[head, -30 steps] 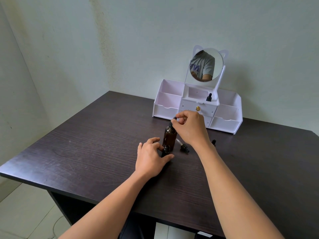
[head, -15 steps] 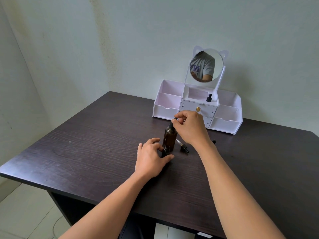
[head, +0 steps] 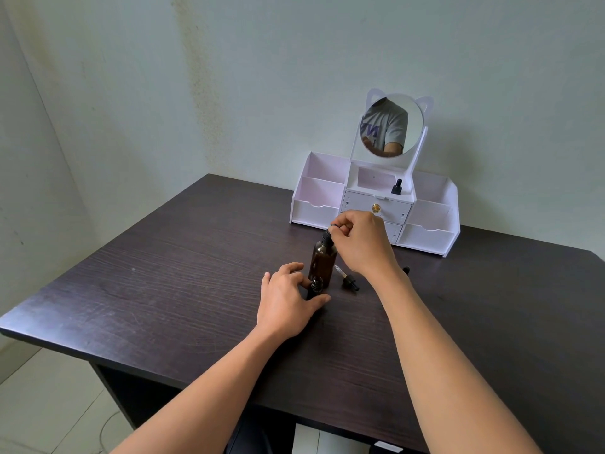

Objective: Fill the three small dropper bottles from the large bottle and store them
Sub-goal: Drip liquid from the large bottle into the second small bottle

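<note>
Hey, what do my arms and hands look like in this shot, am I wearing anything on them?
The left arm and right arm are bare to the frame's edge, with no sleeves. The left hand and right hand carry no gloves, watch or bracelet, and no ring that I can make out. The mirror reflects a grey short-sleeved T-shirt with dark lettering.

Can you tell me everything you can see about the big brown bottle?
The big brown bottle looks like dark, see-through glass or plastic, round with sloping shoulders and a narrow neck. It stands upright on the dark wooden table, in front of the white organizer. The right hand pinches the black top at its neck. A small bottle, gripped by the left hand, stands just in front of it; whether they touch is unclear.
</note>
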{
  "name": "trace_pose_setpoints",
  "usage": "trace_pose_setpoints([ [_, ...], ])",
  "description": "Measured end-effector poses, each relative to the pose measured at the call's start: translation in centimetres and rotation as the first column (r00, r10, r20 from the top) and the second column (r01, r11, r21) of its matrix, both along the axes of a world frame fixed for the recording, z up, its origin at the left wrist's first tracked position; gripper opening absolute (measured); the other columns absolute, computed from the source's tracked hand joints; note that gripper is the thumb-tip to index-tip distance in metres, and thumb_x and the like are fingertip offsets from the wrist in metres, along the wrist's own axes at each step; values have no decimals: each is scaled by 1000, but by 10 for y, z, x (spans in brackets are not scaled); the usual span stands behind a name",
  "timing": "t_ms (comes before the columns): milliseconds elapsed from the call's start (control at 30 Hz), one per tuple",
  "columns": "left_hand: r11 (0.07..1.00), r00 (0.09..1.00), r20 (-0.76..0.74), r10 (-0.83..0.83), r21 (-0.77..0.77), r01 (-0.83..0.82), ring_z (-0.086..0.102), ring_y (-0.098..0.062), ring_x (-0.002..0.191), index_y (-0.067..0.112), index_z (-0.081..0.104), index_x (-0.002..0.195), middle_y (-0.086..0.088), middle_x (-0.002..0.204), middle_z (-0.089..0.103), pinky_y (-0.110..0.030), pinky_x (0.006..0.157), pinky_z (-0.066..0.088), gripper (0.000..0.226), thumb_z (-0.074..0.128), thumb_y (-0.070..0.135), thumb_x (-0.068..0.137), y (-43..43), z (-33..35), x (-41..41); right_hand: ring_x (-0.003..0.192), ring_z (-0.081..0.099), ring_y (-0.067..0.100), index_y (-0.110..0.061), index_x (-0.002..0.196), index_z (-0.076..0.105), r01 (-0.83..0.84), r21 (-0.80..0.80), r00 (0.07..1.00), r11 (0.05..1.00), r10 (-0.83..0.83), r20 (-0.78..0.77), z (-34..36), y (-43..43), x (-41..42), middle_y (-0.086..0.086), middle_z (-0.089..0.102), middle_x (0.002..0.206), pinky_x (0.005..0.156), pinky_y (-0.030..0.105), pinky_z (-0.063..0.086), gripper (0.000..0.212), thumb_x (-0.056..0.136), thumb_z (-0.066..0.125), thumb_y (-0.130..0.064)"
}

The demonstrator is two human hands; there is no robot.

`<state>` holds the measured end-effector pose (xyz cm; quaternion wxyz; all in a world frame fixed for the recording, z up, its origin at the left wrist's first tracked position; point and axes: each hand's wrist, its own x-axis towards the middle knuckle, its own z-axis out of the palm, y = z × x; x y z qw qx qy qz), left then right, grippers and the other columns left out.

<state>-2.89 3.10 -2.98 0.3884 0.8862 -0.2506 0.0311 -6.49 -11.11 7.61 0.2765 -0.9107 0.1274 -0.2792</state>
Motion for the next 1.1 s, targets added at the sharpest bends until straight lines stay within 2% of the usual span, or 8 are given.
trace_pose_setpoints([
  [100, 1000, 1000, -1, 0, 3, 0, 40, -10, 135, 29, 71, 95, 11, 148, 44, -46, 121, 11, 36, 75, 59, 76, -1, -1, 1, 63, 56, 1, -11, 98, 72, -7, 6, 1000, 1000, 7, -10, 1, 1, -1, -10, 58, 68, 64, 15, 44, 9, 92, 66, -14],
  [233, 1000, 1000, 1, 0, 9, 0, 40, -10, 135, 29, 71, 96, 11, 148, 45, -46, 121, 10, 37, 74, 60, 75, -2, -4, 2, 65, 57, 0, -10, 109, 70, -5, 32, 1000, 999, 5, 1, 2, 1, -2, -9, 60, 67, 79, 23, 51, 21, 89, 71, -18],
  [533, 1000, 1000, -5, 1, 0, -1, 40, -9, 135, 29, 72, 95, 11, 147, 45, -45, 121, 9, 36, 75, 59, 75, -2, -2, 2, 59, 53, 1, -9, 91, 71, -4, 2, 999, 1000, 4, -33, 2, 1, 0, -10, 57, 65, 58, 14, 39, 9, 93, 63, -11],
  [667, 1000, 1000, -8, 5, 0, -5, 39, -11, 135, 28, 72, 96, 11, 147, 45, -45, 121, 11, 37, 75, 59, 75, -1, -1, 1, 57, 54, 2, -13, 95, 69, -6, 31, 1000, 999, 7, -23, 3, 1, 0, -9, 58, 61, 61, 13, 41, 6, 89, 68, -14],
  [833, 1000, 1000, -8, -3, -8, 3, 40, -10, 135, 28, 72, 95, 11, 147, 45, -45, 122, 10, 36, 75, 59, 75, 0, -1, 1, 57, 53, 3, -11, 88, 71, 4, -3, 999, 1000, -4, -39, 3, 1, 0, -7, 58, 63, 57, 15, 40, 9, 91, 62, -11],
  [900, 1000, 1000, -6, -2, -5, 2, 41, -10, 135, 28, 72, 96, 10, 147, 45, -45, 122, 10, 37, 75, 59, 75, -1, -1, 1, 57, 54, 3, -11, 92, 71, -3, 16, 1000, 1000, 3, -29, 3, 1, 0, -7, 58, 62, 61, 16, 42, 6, 90, 65, -12],
  [1000, 1000, 1000, -9, -1, 0, 1, 40, -11, 136, 28, 72, 97, 10, 148, 45, -46, 122, 10, 37, 75, 59, 76, -1, -1, 1, 63, 57, 4, -11, 104, 70, -11, 44, 1000, 999, 12, -11, 2, 1, 0, -7, 61, 66, 71, 22, 50, 19, 89, 70, -21],
  [1100, 1000, 1000, -7, -2, 3, 2, 40, -11, 136, 29, 72, 97, 10, 148, 45, -46, 121, 10, 37, 75, 59, 75, -1, -1, 2, 63, 59, 7, -10, 102, 71, -6, 48, 1000, 999, 7, -29, 1, 0, 1, -6, 61, 66, 70, 25, 54, 20, 90, 69, -25],
])
